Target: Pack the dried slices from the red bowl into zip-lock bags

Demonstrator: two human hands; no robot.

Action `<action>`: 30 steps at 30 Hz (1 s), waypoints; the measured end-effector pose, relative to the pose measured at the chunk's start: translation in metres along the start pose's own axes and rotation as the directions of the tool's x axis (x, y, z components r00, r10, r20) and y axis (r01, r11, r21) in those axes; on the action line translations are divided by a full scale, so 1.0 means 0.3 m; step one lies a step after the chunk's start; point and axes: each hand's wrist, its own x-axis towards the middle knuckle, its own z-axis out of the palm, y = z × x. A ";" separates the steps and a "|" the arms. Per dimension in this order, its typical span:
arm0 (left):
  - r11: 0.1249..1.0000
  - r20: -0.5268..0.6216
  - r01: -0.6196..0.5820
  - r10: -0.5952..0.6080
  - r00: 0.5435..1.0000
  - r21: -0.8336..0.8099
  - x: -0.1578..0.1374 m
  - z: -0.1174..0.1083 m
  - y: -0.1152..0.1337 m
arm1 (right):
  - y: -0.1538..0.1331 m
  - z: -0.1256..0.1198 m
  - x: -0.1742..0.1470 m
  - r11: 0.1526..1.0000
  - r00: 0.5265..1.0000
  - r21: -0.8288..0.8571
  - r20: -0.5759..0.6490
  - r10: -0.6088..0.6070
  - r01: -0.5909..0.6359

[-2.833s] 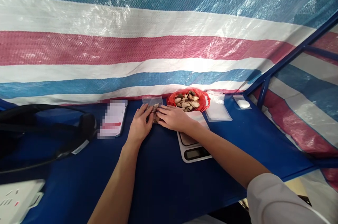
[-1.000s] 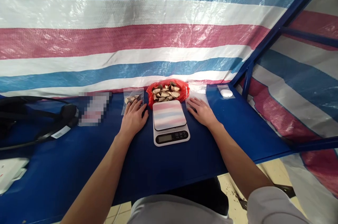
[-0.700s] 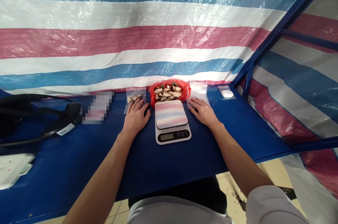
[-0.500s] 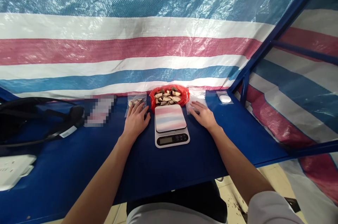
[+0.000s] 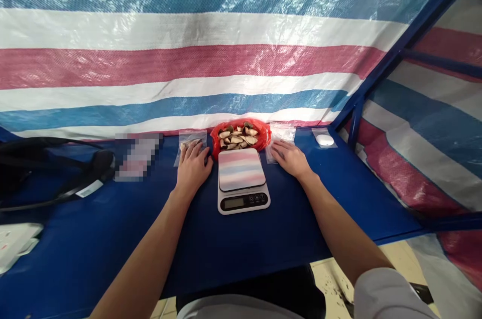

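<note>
Your left hand (image 5: pixel 194 168): palm down, thumb apart, fingers over zip bag (image 5: pixel 193 136), pale pieces inside. Your right hand (image 5: pixel 291 159): unclenched, fingers over clear bag (image 5: pixel 283 132). Scale (image 5: pixel 242 171) between both, on blue table (image 5: pixel 244 244). Behind scale, open red bag (image 5: pixel 265 133) heaped with pale-and-dark pieces (image 5: pixel 237 140). Beyond: striped tarp wall (image 5: pixel 188 63), blue frame (image 5: pixel 422 22).

My left forearm (image 5: pixel 152 241) and right forearm (image 5: pixel 339 226) extend forward, converging; my left hand (image 5: pixel 193 169) and right hand (image 5: pixel 292 159) lie palm down, well apart, grasping nothing, fingers (image 5: pixel 195 151) loosely extended.
</note>
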 end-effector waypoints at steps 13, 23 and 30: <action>1.000 -0.020 -0.011 0.012 1.000 0.009 -0.006 0.004 -0.001 | -0.017 -0.017 -0.012 1.000 0.999 0.014 -0.047 -0.005 0.005; 1.000 -0.048 0.001 -0.002 0.999 -0.030 -0.005 0.005 -0.002 | -0.036 -0.035 -0.021 0.988 0.964 0.111 -0.234 0.130 -0.106; 0.994 -0.174 -0.024 0.006 0.985 -0.102 0.007 -0.018 0.003 | -0.048 -0.095 -0.021 0.894 0.876 0.425 -0.369 0.311 -0.138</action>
